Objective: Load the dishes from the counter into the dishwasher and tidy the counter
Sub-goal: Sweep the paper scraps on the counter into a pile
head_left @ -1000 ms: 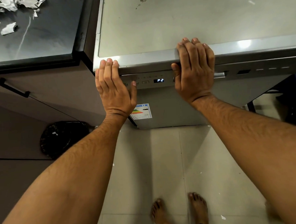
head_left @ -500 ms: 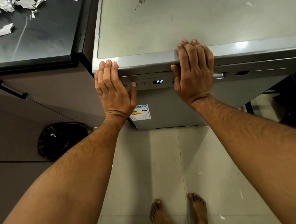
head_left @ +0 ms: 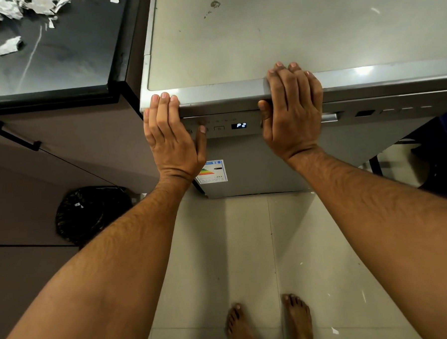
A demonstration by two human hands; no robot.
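A silver dishwasher point(head_left: 275, 39) stands in front of me with its door closed; the control strip shows "P2" point(head_left: 241, 125). My left hand point(head_left: 173, 139) lies flat against the top left of the door, fingers straight, fingertips at the front rim. My right hand point(head_left: 292, 111) presses flat on the door's upper part, its fingertips reaching over the front edge of the top. Neither hand holds anything. The dark counter point(head_left: 56, 64) at upper left carries torn white paper scraps point(head_left: 11, 45). No dishes are in view.
A black-bagged bin point(head_left: 90, 212) sits on the floor at left, below brown cabinet fronts with a black handle point(head_left: 16, 138). Pale floor tiles with small white bits lie under my bare feet point(head_left: 272, 322). A dark chair or stand point(head_left: 436, 158) is at right.
Nothing has really changed; both hands stay flat on the dishwasher's front, and the view has shifted only slightly.
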